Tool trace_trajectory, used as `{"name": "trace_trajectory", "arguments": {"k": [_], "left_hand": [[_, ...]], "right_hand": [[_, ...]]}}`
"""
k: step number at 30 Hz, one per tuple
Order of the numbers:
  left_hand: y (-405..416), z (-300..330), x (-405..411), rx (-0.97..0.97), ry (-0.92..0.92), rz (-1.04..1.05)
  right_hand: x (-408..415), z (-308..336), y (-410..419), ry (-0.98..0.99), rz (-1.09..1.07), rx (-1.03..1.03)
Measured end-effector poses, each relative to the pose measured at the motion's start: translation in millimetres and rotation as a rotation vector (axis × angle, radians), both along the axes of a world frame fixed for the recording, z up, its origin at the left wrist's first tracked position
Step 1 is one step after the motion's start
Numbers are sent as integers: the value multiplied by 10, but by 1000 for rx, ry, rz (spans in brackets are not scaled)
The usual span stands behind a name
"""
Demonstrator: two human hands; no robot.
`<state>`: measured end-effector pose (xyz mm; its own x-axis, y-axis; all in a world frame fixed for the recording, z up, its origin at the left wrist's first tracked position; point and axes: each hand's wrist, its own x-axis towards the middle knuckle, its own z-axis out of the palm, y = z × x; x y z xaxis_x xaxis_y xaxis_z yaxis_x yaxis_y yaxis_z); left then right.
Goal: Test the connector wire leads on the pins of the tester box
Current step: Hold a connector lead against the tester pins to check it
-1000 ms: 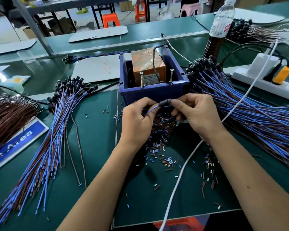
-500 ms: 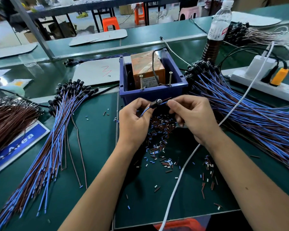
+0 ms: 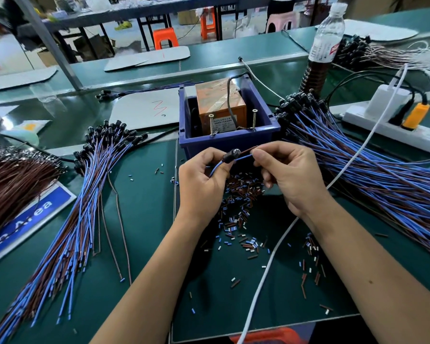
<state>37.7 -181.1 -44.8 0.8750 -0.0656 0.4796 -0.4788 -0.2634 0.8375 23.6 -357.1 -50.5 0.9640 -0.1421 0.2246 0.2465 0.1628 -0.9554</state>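
The tester box (image 3: 220,108), orange and taped, sits inside a blue bin (image 3: 230,142) with two upright screw pins (image 3: 211,125) at its near side. Just in front of the bin both hands hold one connector wire (image 3: 231,156) with a black plug and blue and brown leads. My left hand (image 3: 201,180) pinches the black plug and the blue lead below it. My right hand (image 3: 288,175) pinches the blue and brown leads to the plug's right. The leads are below the pins and apart from them.
Bundles of blue-brown connector wires lie at left (image 3: 80,207) and at right (image 3: 372,165). Cut insulation bits (image 3: 238,209) litter the green mat. A white cable (image 3: 271,264) crosses it. A power strip (image 3: 392,127) and a bottle (image 3: 320,50) stand at the back right.
Both hands have shifted the connector slightly left and turned it; the plug now sits at my left hand's fingertips, with the leads stretched between the hands.
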Motion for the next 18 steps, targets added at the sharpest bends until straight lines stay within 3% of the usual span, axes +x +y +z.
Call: {"name": "trace_trajectory", "arguments": {"k": [6,9,15,18], "left_hand": [[48,3,5,-163,-31,86],[-11,-13,-38,-153,-52,85],[-106,-28,-95,-130,-94,71],[-119,-9,-128,-178,-181,163]], "right_hand": [[12,31,-64,-2,-133,58],[-27,26,99,-22,-22,-1],[-60,38,334,-26,60,146],[-65,54,299,-40,61,210]]}}
